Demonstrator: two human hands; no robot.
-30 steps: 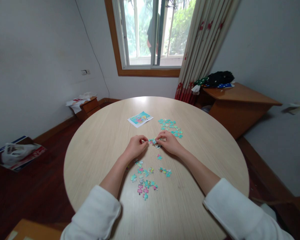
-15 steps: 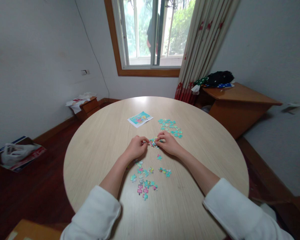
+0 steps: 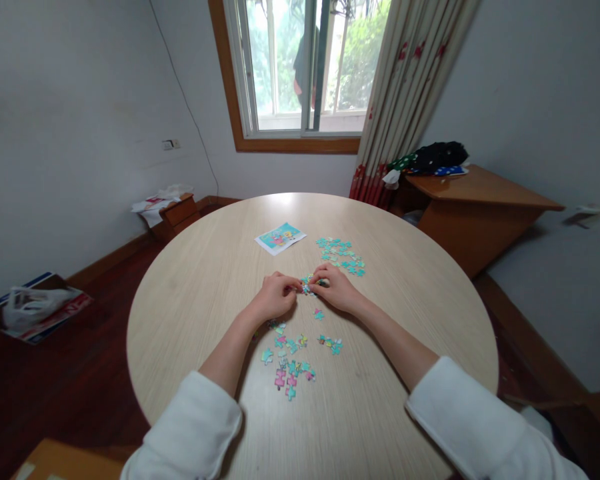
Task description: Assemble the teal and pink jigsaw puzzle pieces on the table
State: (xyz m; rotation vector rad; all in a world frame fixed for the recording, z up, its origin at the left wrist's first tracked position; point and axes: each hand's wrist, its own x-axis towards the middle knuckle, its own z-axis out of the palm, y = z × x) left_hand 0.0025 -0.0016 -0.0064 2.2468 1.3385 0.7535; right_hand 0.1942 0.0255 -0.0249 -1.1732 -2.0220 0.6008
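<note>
Both hands meet at a small cluster of jigsaw puzzle pieces [image 3: 307,287] in the middle of the round table [image 3: 190,293]. My left hand [image 3: 279,295] is closed, its thumb and index finger pinched at the cluster's left edge. On the right side of the cluster, my right hand [image 3: 334,287] presses with bent fingers and thumb together on the pieces. Fingers partly cover the cluster, so the exact pieces under them cannot be made out. One pink and teal puzzle piece [image 3: 319,314] lies by itself just nearer to me.
A printed picture card [image 3: 281,239] lies farther back. Teal loose pieces [image 3: 340,252] spread behind my right hand. Pink, teal and yellow pieces [image 3: 292,367] lie scattered between my forearms, with a small group [image 3: 331,344] to their right. A wooden desk [image 3: 480,193] stands beyond the table.
My left hand has shifted slightly right, its fingertips now closer against the cluster. My right hand's fingers have moved a little left; the loose pieces stay where they were.
</note>
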